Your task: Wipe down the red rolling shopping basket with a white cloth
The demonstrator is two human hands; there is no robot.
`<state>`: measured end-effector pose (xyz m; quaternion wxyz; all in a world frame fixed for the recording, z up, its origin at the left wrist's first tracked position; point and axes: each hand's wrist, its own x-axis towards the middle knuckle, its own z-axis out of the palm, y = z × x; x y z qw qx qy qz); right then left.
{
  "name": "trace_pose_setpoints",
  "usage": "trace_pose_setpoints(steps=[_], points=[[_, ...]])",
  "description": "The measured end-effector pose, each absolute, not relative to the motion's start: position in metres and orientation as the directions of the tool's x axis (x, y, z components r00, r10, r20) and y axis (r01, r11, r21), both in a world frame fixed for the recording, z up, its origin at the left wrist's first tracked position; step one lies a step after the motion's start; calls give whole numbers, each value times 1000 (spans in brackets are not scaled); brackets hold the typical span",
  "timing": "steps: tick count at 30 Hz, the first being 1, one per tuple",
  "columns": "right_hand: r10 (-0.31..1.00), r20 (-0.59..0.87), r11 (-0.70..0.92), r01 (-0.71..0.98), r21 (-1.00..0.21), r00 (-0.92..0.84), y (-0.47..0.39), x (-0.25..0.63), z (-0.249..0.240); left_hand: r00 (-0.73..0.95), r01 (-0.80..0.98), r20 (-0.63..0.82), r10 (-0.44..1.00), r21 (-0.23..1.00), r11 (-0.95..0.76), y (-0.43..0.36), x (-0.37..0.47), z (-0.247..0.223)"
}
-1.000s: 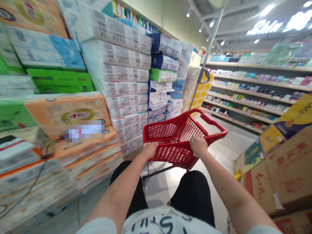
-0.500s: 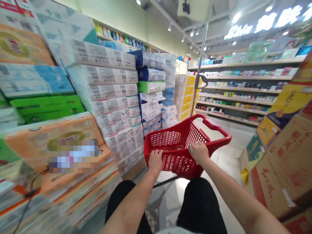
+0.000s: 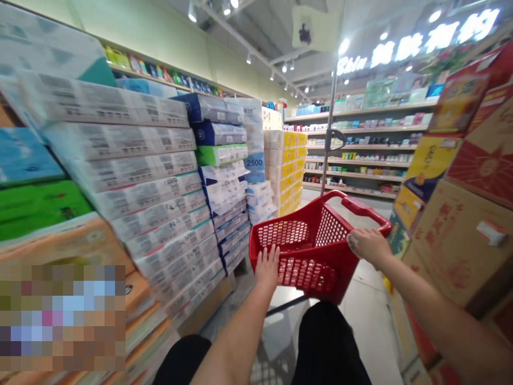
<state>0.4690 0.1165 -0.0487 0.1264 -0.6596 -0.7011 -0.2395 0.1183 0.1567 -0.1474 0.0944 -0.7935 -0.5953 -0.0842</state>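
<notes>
A red plastic shopping cart [image 3: 306, 272] with mesh sides stands tilted in view in front of my knees, its handle toward the right. My left hand [image 3: 267, 266] lies against the near rim at the left, fingers extended and slightly apart, holding nothing. On the same rim further right, near the handle, my right hand [image 3: 367, 246] has its fingers curled over the edge. A metal pole [image 3: 331, 112] with a dark hook rises behind the basket. No goods can be made out inside the basket.
Stacked white tissue packs [image 3: 160, 176] line the left side, with yellow-and-white packs [image 3: 290, 171] behind. Cardboard cartons [image 3: 457, 240] are piled at the right. Stocked shelves [image 3: 360, 147] stand at the back. A pixelated patch covers the lower left.
The view has moved forward along the aisle, and the stacks have shifted left. My left fingers have straightened off their curl on the rim. My right hand has slid toward the handle.
</notes>
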Motion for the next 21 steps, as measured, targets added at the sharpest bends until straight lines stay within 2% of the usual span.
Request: trace_pose_setpoints(steps=[5,10,15,18,21], points=[[873,486,45,999,9,-44,126,474,-49,93,995,87,992,32,-96,177,144,-128],[876,481,-13,999,-53,37,139,438,-48,168,980,147,975,81,-181,159,154,-137],[923,385,-5,999,-41,20,141,371,-35,228,962,142,963,123,-245,131,155,-136],[946,323,56,997,-47,-38,142,325,-24,254,940,222,941,174,-295,119,145,-132],[968,232,112,991,-77,-92,148,281,-12,251,878,403,880,288,-382,107,130,-129]])
